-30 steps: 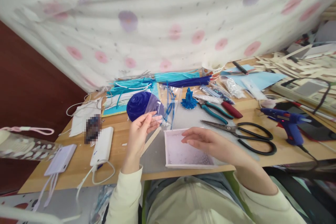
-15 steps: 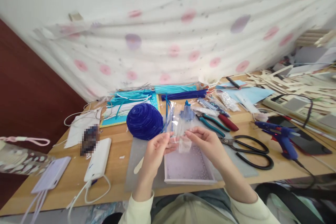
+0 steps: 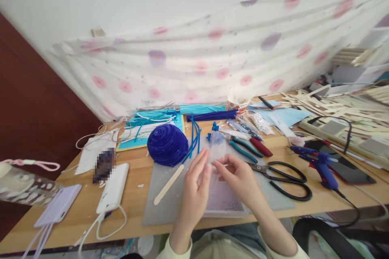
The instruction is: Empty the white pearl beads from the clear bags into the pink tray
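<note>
Both my hands meet over the middle of the wooden table point(image 3: 75, 210), pinching a small clear plastic bag point(image 3: 216, 142) between them. My left hand point(image 3: 196, 188) has its fingers pressed on the bag's left side. My right hand point(image 3: 237, 176) pinches the right side with thumb and fingertips. Under the hands lies a shallow white tray point(image 3: 225, 206) on a grey mat point(image 3: 161, 210). A dark blue coiled dome of pipe cleaner point(image 3: 167, 144) sits just left of the bag, with a wooden stick point(image 3: 168, 184) beside it.
Black scissors point(image 3: 285, 180), teal pliers point(image 3: 243, 150), red-handled pliers point(image 3: 259, 147) and a blue glue gun point(image 3: 319, 164) lie to the right. Blue pipe-cleaner bundles point(image 3: 206, 112) line the back. A white power bank point(image 3: 114, 188) and a case point(image 3: 57, 206) lie left. Wooden strips point(image 3: 334, 103) are piled far right.
The right hand left the tray and joined the left hand on the clear bag. Both hands then came lower and nearer, and the view tilted up.
</note>
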`<state>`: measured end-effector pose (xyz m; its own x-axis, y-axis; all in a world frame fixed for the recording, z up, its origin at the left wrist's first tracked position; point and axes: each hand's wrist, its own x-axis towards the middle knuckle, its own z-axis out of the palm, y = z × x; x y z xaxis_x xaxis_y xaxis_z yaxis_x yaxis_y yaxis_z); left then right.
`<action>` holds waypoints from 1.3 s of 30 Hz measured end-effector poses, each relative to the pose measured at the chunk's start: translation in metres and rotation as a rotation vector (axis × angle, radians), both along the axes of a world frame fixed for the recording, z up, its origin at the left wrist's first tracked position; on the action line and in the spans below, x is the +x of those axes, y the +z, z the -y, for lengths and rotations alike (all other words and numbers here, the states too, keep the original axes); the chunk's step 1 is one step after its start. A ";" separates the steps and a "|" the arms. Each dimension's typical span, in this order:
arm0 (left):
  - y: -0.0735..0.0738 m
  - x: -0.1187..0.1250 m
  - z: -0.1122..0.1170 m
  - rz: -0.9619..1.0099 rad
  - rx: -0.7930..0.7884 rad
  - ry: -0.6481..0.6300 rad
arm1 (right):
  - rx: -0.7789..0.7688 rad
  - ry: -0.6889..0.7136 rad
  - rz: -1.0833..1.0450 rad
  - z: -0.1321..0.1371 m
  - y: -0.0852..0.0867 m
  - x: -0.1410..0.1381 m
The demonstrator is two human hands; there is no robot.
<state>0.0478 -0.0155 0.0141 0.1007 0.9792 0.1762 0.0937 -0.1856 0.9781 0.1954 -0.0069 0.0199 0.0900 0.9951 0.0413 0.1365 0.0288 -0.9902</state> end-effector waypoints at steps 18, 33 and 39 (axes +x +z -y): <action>-0.013 0.007 0.013 -0.192 0.349 0.075 | 0.060 0.071 -0.160 0.016 0.007 0.020; -0.040 -0.040 0.008 -0.115 0.249 0.387 | -0.071 -0.821 0.700 0.080 -0.006 0.177; -0.052 -0.049 0.013 -0.259 0.394 0.487 | -0.087 -0.926 0.668 0.063 -0.017 0.164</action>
<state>-0.0013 -0.0283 -0.0380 -0.2487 0.7909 0.5591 0.4792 -0.4012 0.7807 0.3593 -0.0701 0.0032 0.7758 0.5603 0.2903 0.5689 -0.4221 -0.7058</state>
